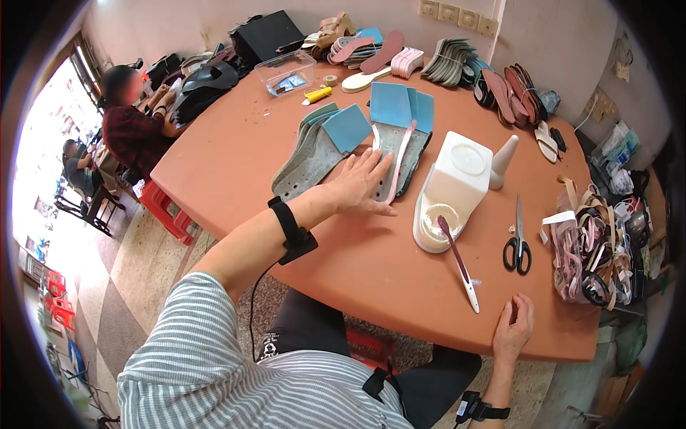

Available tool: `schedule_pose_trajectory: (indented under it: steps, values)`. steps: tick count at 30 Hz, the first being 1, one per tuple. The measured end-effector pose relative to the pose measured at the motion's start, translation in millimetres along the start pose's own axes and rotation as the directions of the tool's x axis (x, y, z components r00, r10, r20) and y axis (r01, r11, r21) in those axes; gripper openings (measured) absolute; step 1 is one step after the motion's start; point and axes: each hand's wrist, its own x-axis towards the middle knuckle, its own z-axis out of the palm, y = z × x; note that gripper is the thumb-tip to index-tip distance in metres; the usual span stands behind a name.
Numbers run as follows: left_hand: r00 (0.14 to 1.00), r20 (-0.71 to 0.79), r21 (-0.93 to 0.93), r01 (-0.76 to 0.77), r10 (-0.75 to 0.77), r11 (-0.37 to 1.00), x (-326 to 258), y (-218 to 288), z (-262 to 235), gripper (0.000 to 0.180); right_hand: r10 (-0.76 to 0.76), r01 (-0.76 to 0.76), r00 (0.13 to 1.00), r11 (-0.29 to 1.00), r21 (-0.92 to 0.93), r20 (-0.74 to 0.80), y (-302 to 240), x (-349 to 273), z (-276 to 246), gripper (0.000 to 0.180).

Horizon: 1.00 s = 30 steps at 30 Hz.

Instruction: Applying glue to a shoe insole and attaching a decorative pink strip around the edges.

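Observation:
My left hand [364,182] stretches over the table with its fingers spread. Its fingertips lie at a grey sole-shaped piece with holes [407,154], close to pale pink strips [401,159] on it. Whether they press on a strip, I cannot tell. Blue flaps [401,105] stand at the piece's far end. Left of it is a stack of similar grey pieces [312,159] with a blue flap. My right hand [513,329] rests at the table's near right edge, fingers loosely bent, with nothing seen in it. Beyond it lie black-handled scissors [517,247] and a brush [461,268].
The brush leans in an open white glue container [457,186]; a white cone [504,163] stands behind. Bagged straps [586,247] sit at the right edge. Soles [449,61], a clear box [286,74] and a yellow tube [317,94] line the back. Another person [132,121] sits at left.

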Motion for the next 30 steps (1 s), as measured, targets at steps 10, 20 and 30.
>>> schedule_pose_trajectory:
  steps: [10, 20, 30]
  values:
    - [1.0, 0.026, -0.129, 0.016, -0.013, 0.992, 13, -6, -5, 0.114, -0.045, 0.044, 0.999, 0.999, -0.03, -0.024, -1, 2, -1, 0.017]
    - [0.996, -0.068, -0.196, -0.072, 0.06, 0.978, 5, -17, -8, 0.11, -0.02, 0.02, 1.0, 1.0, 0.004, -0.007, -2, 1, 1, 0.019]
    - [0.986, 0.135, 0.092, 0.082, -0.094, 0.992, -32, -7, 5, 0.112, -0.02, 0.02, 1.0, 1.0, -0.01, -0.019, -2, 2, -1, 0.017]
